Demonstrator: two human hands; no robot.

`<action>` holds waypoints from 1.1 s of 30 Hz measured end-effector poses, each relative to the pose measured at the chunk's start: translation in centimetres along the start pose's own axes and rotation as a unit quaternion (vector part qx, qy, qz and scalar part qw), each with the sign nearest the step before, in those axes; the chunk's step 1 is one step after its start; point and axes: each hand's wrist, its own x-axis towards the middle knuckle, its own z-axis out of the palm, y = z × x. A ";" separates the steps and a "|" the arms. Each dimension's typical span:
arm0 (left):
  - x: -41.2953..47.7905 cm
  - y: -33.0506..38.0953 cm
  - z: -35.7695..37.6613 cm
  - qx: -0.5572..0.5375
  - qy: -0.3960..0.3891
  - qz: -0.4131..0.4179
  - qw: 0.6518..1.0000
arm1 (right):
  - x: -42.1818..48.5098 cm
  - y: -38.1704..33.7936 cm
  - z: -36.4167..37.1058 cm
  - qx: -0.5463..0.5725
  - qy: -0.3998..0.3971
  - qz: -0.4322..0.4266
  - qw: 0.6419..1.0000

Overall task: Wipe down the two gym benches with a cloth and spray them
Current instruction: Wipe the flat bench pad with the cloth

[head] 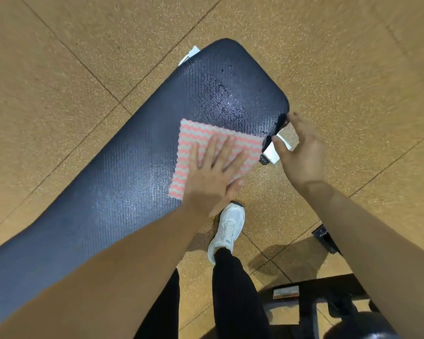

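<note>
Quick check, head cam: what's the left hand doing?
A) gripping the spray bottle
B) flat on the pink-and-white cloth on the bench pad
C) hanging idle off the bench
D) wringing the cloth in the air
B: the left hand lies flat with straight fingers on the cloth, pressing it on the bench pad; the spray bottle is in the right hand.

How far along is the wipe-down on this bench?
Done: this bench pad is sprayed; wet patches glisten toward its far end. In hand: the left hand presses the cloth flat; the right hand grips the spray bottle. Left: wiping those patches; a second bench isn't clearly visible.
</note>
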 end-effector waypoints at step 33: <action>11.0 1.8 -6.0 -0.265 -0.063 0.058 0.961 | 0.1 -1.8 -0.9 0.112 0.094 0.174 0.974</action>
